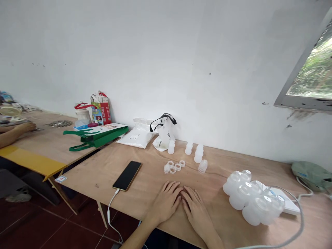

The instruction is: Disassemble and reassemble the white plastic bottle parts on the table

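Observation:
My left hand [168, 200] lies flat on the wooden table [103, 169], palm down with its fingers stretched out. Beside it, my right hand [195, 207] rests the same way, and the thumbs nearly meet. Neither hand holds anything. Just beyond the fingertips sit several clear plastic rings [177, 167] and a short stack of clear caps [202, 166]. Farther back stand white translucent plastic pieces [199, 153] near the wall. To the right of my right hand is a cluster of rounded translucent white containers [252, 199] with clear tops.
A phone [127, 175] on a white cable lies left of my hands. White bags [137, 134] and a green bag [109, 135] are at the back left. A grey cable [302, 221] curves at the right near a green cap [311, 175]. Another person's hand [26, 127] rests on the far-left table.

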`<state>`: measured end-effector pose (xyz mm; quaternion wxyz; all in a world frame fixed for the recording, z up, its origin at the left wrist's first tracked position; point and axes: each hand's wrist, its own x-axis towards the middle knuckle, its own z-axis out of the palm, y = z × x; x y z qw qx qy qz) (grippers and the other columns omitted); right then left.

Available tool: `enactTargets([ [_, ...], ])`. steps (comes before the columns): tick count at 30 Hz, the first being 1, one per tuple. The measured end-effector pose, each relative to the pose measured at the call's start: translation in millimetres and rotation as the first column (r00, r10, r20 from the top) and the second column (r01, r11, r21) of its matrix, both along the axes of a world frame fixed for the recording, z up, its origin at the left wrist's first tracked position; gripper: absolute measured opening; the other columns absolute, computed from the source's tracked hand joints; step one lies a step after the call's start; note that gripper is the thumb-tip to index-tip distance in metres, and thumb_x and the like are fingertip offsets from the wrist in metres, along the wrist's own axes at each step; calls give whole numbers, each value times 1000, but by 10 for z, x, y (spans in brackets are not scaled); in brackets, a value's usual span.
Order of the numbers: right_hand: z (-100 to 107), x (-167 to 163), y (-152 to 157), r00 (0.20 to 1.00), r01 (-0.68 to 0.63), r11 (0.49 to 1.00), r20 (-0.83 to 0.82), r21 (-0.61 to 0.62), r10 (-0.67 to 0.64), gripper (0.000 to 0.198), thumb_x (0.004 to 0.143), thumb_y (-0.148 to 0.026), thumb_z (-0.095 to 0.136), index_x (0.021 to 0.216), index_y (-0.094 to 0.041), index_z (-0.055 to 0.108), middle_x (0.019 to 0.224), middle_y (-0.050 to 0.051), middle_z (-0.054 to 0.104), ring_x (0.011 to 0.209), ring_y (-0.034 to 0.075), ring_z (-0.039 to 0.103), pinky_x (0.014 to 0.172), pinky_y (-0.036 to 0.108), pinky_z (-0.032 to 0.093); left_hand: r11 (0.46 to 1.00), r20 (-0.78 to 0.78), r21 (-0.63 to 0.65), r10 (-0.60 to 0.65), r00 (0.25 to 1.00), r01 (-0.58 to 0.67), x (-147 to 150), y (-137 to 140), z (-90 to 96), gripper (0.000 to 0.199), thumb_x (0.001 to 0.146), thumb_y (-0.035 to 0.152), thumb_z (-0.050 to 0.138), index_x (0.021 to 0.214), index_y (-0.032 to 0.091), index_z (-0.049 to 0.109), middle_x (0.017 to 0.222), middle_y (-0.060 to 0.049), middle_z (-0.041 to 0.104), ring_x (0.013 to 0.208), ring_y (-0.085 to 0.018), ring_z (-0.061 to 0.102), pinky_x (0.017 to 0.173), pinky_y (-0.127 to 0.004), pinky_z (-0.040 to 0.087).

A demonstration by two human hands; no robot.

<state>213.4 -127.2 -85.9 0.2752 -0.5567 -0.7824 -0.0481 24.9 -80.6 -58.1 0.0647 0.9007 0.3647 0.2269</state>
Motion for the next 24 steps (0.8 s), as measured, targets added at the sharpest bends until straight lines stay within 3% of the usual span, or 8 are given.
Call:
enactTargets([
  [24,11,-13,-11,1000,1,999,-31,53,1,37,100,-20,46,130,-29,65,141,7,65,129,26,63,111,50,51,1000,-40,-28,-6,999,4,10,-8,52,36,105,23,48,140,25,55,152,-6,53,141,-25,46,122,-51,34],
])
